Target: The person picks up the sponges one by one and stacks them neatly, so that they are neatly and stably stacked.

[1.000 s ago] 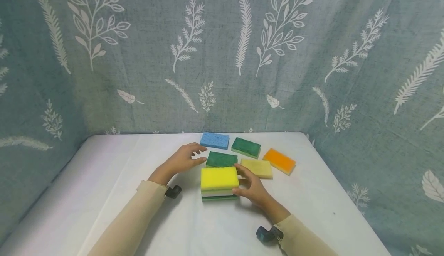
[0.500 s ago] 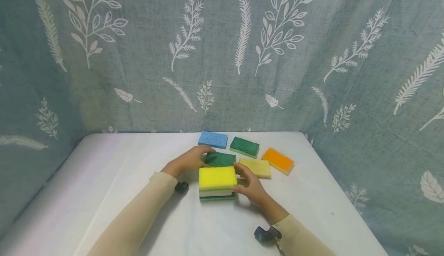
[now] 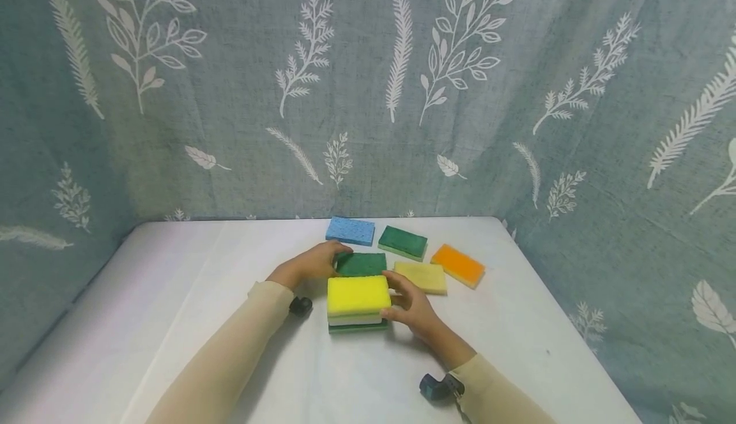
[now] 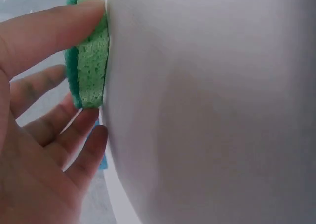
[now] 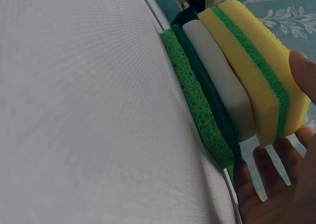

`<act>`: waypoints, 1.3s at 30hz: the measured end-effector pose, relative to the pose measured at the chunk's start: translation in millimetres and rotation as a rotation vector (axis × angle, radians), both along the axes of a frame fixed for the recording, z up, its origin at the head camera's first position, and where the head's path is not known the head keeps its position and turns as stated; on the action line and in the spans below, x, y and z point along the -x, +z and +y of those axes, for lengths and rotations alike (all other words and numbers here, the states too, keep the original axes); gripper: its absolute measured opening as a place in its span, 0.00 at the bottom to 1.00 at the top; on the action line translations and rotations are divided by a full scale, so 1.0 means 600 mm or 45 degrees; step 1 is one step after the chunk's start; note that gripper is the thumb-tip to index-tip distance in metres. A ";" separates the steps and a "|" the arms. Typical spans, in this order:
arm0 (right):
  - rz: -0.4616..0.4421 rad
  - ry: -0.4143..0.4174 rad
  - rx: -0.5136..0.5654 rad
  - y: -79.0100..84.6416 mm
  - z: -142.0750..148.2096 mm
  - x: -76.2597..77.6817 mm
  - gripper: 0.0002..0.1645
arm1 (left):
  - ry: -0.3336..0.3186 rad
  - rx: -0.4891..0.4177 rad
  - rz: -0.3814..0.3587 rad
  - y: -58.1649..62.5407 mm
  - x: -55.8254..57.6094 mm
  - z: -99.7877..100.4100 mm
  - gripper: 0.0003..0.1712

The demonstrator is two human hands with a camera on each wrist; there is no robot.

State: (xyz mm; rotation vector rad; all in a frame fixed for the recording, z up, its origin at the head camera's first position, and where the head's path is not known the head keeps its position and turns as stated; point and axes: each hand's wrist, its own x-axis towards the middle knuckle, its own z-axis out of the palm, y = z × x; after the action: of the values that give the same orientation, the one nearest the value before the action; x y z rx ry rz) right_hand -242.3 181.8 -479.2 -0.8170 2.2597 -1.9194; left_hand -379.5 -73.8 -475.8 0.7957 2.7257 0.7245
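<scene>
Behind one stack lie five sponges, two green.

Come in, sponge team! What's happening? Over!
Left hand round left end of nearer loose green sponge, behind sponge stack. Right hand at stack's right end. Pale yellow sponge close by, possibly in the way.

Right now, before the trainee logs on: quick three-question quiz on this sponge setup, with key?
1. Which does the left hand grip? A, the blue sponge; B, the green sponge just beyond the stack; C, the pale yellow sponge.
2. Order these from the bottom of the stack up: white layer, yellow layers, green layer.
3. True or false: the orange sponge lies apart from the stack.

Key: 1 B; 2 green, white, yellow; 3 true.
</scene>
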 end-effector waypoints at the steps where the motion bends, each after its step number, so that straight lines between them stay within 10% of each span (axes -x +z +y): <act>1: 0.004 0.003 0.006 0.000 -0.001 0.000 0.45 | 0.002 -0.006 0.007 0.000 -0.001 -0.002 0.36; 39: 0.018 -0.013 0.035 -0.049 0.007 0.027 0.43 | -0.026 -0.256 0.149 0.057 -0.080 -0.091 0.44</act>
State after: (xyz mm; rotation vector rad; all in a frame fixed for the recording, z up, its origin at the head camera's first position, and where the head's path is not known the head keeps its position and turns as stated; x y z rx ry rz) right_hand -258.6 186.1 -508.3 -0.8260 2.2550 -1.9591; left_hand -331.5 -128.3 -441.3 0.9345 2.7732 0.9895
